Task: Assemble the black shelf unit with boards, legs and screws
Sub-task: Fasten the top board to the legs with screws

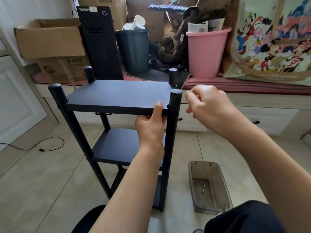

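The black shelf unit stands upright on the tiled floor, with its top board (117, 93) set between round black legs and a middle board (117, 145) below it. My left hand (151, 128) grips the top board's front edge, thumb on top and fingers underneath, right beside the front right leg (175, 101). My right hand (210, 106) hovers just right of that leg's top with its fingers curled and thumb against forefinger. It is blurred, and I see nothing in it. A lower board is mostly hidden behind my left forearm.
A clear plastic tray (191, 182) with a small metal screw (204, 188) lies on the floor at the right. Behind the shelf, a low ledge holds cardboard boxes (50, 37), a dark bin (134, 49) and a pink bucket (205, 52). A black cable (42, 148) lies at the left.
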`<action>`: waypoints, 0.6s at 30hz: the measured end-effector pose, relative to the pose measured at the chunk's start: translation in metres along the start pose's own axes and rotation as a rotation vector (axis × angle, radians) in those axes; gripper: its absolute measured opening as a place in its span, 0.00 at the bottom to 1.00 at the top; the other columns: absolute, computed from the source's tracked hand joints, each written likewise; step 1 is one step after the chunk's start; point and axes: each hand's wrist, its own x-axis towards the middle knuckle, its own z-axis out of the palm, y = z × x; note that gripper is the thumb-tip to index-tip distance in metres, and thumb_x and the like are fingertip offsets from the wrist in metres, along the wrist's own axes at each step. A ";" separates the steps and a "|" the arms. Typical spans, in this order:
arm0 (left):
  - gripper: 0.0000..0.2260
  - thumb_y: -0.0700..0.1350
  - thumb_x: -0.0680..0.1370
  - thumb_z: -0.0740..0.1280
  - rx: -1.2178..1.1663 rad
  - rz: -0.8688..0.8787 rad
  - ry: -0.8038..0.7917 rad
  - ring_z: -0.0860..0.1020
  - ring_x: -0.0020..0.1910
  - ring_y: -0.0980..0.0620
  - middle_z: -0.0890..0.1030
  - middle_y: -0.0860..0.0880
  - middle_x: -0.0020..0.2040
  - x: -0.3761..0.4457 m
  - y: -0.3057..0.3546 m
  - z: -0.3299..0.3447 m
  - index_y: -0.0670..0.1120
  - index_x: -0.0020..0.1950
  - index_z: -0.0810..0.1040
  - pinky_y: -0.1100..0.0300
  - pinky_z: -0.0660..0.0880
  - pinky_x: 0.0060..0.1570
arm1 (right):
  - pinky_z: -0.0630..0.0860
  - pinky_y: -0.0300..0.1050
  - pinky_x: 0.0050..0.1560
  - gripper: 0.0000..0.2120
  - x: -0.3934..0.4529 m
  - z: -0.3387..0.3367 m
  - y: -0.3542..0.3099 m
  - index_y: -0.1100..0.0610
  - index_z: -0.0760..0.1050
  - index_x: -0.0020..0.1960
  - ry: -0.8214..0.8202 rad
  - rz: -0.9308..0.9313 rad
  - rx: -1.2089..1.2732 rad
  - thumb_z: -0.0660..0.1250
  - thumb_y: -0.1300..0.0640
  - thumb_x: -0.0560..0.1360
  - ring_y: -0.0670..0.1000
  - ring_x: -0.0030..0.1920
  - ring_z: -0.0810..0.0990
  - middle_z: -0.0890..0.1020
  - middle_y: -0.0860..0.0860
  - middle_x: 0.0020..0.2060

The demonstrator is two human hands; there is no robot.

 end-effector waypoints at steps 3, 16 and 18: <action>0.12 0.46 0.80 0.70 0.015 0.012 -0.019 0.84 0.53 0.43 0.85 0.43 0.49 -0.001 0.003 -0.003 0.37 0.56 0.80 0.50 0.81 0.58 | 0.69 0.30 0.34 0.15 0.008 0.013 -0.018 0.53 0.77 0.45 0.119 -0.163 0.088 0.61 0.43 0.80 0.41 0.33 0.76 0.77 0.45 0.32; 0.10 0.50 0.81 0.68 0.081 0.008 -0.065 0.85 0.42 0.49 0.84 0.50 0.38 0.000 -0.003 -0.007 0.44 0.48 0.77 0.58 0.81 0.42 | 0.69 0.47 0.34 0.13 0.023 0.030 -0.011 0.59 0.69 0.37 0.115 -0.468 -0.068 0.63 0.55 0.79 0.51 0.28 0.68 0.70 0.50 0.26; 0.09 0.51 0.81 0.69 0.079 0.001 -0.056 0.85 0.45 0.50 0.84 0.51 0.40 0.002 -0.004 -0.009 0.45 0.49 0.77 0.58 0.80 0.46 | 0.71 0.49 0.35 0.13 0.026 0.030 -0.011 0.55 0.67 0.36 0.080 -0.439 -0.080 0.62 0.53 0.78 0.56 0.32 0.71 0.71 0.51 0.27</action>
